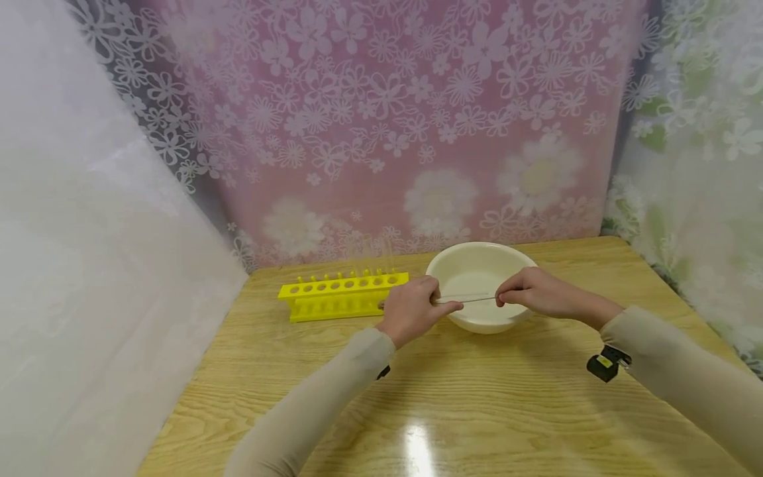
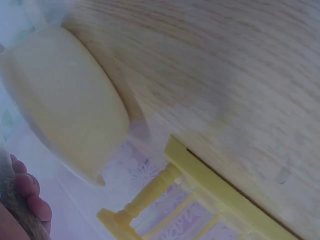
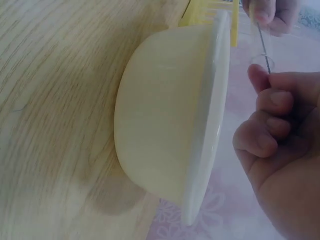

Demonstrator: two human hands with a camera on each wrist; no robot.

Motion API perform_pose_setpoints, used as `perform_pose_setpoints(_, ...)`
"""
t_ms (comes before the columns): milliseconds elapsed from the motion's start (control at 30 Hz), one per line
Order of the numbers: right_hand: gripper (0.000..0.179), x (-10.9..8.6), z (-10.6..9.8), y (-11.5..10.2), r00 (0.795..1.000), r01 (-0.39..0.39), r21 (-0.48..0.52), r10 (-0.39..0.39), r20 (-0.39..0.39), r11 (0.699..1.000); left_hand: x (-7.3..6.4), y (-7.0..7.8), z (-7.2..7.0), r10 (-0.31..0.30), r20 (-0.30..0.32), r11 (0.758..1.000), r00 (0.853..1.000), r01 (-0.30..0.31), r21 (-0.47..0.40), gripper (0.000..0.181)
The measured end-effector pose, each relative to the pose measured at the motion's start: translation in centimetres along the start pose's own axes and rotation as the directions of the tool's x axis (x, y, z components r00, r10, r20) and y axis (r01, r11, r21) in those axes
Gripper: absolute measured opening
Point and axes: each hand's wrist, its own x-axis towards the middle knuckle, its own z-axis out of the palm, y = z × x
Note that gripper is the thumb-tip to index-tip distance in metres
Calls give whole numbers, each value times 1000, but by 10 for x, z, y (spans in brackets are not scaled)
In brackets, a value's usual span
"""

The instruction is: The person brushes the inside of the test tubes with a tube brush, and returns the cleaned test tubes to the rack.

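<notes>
My left hand (image 1: 411, 308) grips a clear test tube (image 1: 465, 295) held nearly level over the near part of a cream basin (image 1: 483, 324). A thin metal wire handle (image 3: 268, 65) runs out of the tube's open mouth. My right hand (image 1: 536, 295) pinches that wire between thumb and forefinger, its other fingers curled, at the basin's right side. In the left wrist view a dark bristly brush head (image 2: 22, 207) shows at the left hand's fingers. Most of the tube's closed end is hidden by the left hand.
A yellow test tube rack (image 1: 334, 315) stands left of the basin, partly behind my left hand. Faint clear tubes (image 1: 387, 252) rise from its right part. The wooden table (image 1: 477, 397) meets a pink flowered curtain (image 1: 369, 172) at the back.
</notes>
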Motion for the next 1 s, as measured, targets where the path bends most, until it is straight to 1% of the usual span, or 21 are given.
perform_pose_setpoints(133,23,1,-1,1,1000,20,-12,-20,-5,1000,-3,-4,0,-47,23,998,999,48,-47,47)
perform_pose_setpoints(233,23,0,-1,3,999,32,-14,-32,-24,999,-4,-6,0,-63,17,995,998,64,-74,47)
perform_pose_setpoints(367,23,-3,0,6,999,30,18,-29,-46,999,-4,-8,-1,-62,8,993,998,62,-102,46)
perform_pose_setpoints(533,23,-4,2,7,999,10,87,-6,-45,996,-8,-9,-2,-63,7,992,998,64,-108,44)
perform_pose_setpoints(667,23,-8,0,11,999,14,102,-10,-45,995,-9,-11,-3,-51,7,991,999,51,-124,44)
perform_pose_setpoints(700,24,-10,-2,14,999,13,96,-8,-51,995,-10,-12,-3,-51,7,989,999,51,-138,43)
perform_pose_setpoints(767,25,-17,-7,20,997,-13,88,19,-71,996,-13,-18,-4,-73,5,986,997,73,-153,43)
perform_pose_setpoints(867,27,-28,-19,30,994,-61,35,64,-93,998,-17,-27,-5,-97,-4,982,995,95,-165,44)
perform_pose_setpoints(933,27,-35,-27,34,990,-83,-2,82,-111,997,-19,-32,-5,-96,-20,982,995,92,-164,46)
perform_pose_setpoints(1000,27,-38,-33,35,991,-70,-41,64,-120,997,-18,-33,-6,-75,-29,984,997,69,-163,47)
